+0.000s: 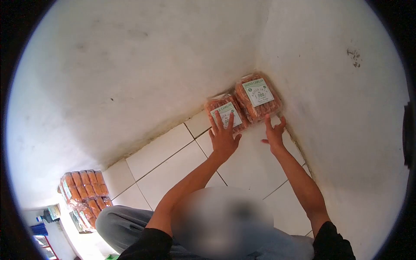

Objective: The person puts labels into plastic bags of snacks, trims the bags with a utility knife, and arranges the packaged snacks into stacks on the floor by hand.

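Two clear plastic packs of orange-brown snacks lie side by side on the tiled floor in the corner. The left pack (214,103) has my left hand (224,135) resting on its label, fingers spread. Close to the right wall is the right pack (247,84), its green-and-white label facing up. My right hand (274,133) is at this pack's near edge, fingers apart, fingertips touching or almost touching it. Neither hand is wrapped around a pack.
White walls (173,60) meet behind the packs, bounding the tiled floor (167,160). More snack packs (89,184) are stacked at the left, beside my bent knee (117,221). Blue and other items (39,229) show at the far lower left.
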`<state>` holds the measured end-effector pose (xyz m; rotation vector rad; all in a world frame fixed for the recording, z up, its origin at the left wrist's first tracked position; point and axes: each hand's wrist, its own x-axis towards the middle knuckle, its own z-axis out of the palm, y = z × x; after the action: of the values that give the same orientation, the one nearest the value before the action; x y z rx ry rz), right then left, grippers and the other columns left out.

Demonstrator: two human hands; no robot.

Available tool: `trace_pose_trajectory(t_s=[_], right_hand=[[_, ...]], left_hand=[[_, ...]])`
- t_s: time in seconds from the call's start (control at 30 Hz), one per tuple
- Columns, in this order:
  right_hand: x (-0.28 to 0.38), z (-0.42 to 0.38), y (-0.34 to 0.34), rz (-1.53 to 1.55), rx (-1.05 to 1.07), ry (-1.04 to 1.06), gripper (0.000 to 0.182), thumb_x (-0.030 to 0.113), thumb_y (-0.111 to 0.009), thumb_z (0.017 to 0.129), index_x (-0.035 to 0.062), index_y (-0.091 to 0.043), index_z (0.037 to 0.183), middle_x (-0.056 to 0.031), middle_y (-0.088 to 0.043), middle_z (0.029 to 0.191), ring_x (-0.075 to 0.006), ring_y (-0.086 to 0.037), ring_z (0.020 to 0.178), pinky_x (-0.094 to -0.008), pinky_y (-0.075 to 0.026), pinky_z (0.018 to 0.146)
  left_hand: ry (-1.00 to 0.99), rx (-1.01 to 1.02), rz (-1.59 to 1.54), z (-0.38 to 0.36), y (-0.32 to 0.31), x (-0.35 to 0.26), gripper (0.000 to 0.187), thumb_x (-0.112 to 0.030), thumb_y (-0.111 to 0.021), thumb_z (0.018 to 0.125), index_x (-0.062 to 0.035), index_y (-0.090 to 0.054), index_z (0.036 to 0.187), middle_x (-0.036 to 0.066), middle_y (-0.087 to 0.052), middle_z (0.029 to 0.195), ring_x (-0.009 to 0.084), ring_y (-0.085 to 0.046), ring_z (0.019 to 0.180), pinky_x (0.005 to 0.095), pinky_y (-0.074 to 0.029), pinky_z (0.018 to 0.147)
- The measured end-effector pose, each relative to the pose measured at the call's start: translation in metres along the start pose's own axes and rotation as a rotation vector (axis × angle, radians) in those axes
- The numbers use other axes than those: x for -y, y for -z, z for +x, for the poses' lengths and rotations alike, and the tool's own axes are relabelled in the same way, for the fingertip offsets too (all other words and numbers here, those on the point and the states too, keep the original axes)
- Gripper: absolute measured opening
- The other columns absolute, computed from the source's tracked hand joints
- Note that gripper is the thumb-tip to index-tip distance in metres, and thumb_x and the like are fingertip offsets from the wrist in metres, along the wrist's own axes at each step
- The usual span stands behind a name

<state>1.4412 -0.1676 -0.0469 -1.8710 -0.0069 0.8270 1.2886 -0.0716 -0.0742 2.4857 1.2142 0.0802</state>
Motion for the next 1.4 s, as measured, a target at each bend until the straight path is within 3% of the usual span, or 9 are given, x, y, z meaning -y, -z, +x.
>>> trace_pose_trajectory(t_s=[0.2,0.5,0.67,0.8,0.87,1.07,1.2,1.3,1.4], right_hand=[[-0.025,0.053,-0.017,0.473,0.403,0.025,0.102,0.071,-0.054,0.082,0.0254,0.006,0.151,-0.0146,-0.014,0.155,-0.0395,-0.034,0.133,-0.0581,-0.037,0.102],[-0.033,0.053,-0.013,0.346,0.244,0.062,0.087,0.068,-0.046,0.089,0.0263,-0.005,0.152,-0.0088,-0.018,0.155,-0.0333,-0.035,0.131,-0.0526,-0.042,0.099],[-0.079,0.018,0.000,0.195,0.173,-0.134,0.064,0.055,-0.050,0.093,0.0171,-0.029,0.141,-0.0110,-0.042,0.133,-0.0277,-0.050,0.110,-0.0459,-0.050,0.083],[-0.090,-0.047,-0.019,-0.398,0.642,-0.199,0.047,0.047,-0.055,0.094,0.0125,-0.044,0.125,-0.0047,-0.052,0.106,-0.0211,-0.054,0.092,-0.0413,-0.050,0.073],[-0.083,-0.072,-0.056,-0.487,0.788,-0.193,0.044,0.043,-0.056,0.094,0.0115,-0.046,0.123,-0.0063,-0.053,0.105,-0.0207,-0.056,0.089,-0.0396,-0.052,0.070],[-0.045,-0.181,-0.218,-0.886,1.326,0.050,0.037,0.037,-0.059,0.094,0.0081,-0.051,0.116,-0.0057,-0.057,0.101,-0.0169,-0.058,0.086,-0.0340,-0.053,0.068],[-0.032,-0.277,-0.368,-0.892,1.478,0.169,0.037,0.041,-0.056,0.095,0.0110,-0.053,0.115,-0.0028,-0.058,0.103,-0.0144,-0.056,0.091,-0.0343,-0.051,0.074],[-0.034,-0.368,-0.475,-0.747,1.544,0.318,0.054,0.051,-0.051,0.094,0.0076,-0.049,0.126,-0.0065,-0.055,0.116,-0.0186,-0.054,0.103,-0.0371,-0.050,0.083],[-0.039,-0.458,-0.556,-0.690,1.607,0.376,0.076,0.063,-0.046,0.091,0.0058,-0.037,0.140,-0.0130,-0.048,0.130,-0.0263,-0.048,0.120,-0.0415,-0.048,0.091]], left_hand=[[-0.111,-0.093,0.105,0.012,-0.033,0.005,0.068,-0.036,-0.061,0.089,-0.0216,-0.031,0.149,0.028,-0.013,0.154,0.0537,-0.011,0.140,0.0628,-0.038,0.099],[-0.130,0.051,-0.065,0.015,-0.010,0.025,0.074,-0.037,-0.063,0.088,-0.0253,-0.025,0.150,0.020,-0.009,0.157,0.0499,-0.007,0.142,0.0668,-0.033,0.101],[-0.411,0.326,0.013,-0.024,0.127,0.126,0.058,-0.046,-0.059,0.090,-0.0139,-0.047,0.137,0.021,-0.049,0.137,0.0366,-0.046,0.128,0.0491,-0.042,0.101],[-0.018,0.452,0.137,-0.122,0.275,0.229,0.031,-0.031,-0.057,0.091,-0.0104,-0.061,0.114,0.010,-0.067,0.106,0.0287,-0.063,0.098,0.0413,-0.049,0.084],[0.156,0.168,0.005,-0.179,0.324,0.313,0.022,-0.014,-0.057,0.086,-0.0082,-0.064,0.106,0.007,-0.068,0.095,0.0237,-0.064,0.087,0.0341,-0.050,0.076],[0.917,-0.956,0.179,-0.368,0.399,0.552,0.042,-0.044,-0.060,0.087,-0.0065,-0.068,0.105,0.015,-0.070,0.095,0.0280,-0.067,0.089,0.0382,-0.051,0.080],[1.093,-1.092,0.044,-0.424,0.389,0.669,0.067,-0.058,-0.063,0.079,0.0014,-0.065,0.111,0.022,-0.067,0.107,0.0327,-0.065,0.100,0.0394,-0.049,0.088],[1.148,-0.805,-0.210,-0.442,0.380,0.734,0.086,-0.068,-0.065,0.069,0.0041,-0.063,0.115,0.025,-0.062,0.118,0.0354,-0.060,0.109,0.0398,-0.046,0.095],[1.149,-0.833,-0.110,-0.437,0.396,0.699,0.078,-0.065,-0.066,0.070,0.0011,-0.066,0.111,0.025,-0.063,0.114,0.0343,-0.061,0.108,0.0408,-0.048,0.092]])
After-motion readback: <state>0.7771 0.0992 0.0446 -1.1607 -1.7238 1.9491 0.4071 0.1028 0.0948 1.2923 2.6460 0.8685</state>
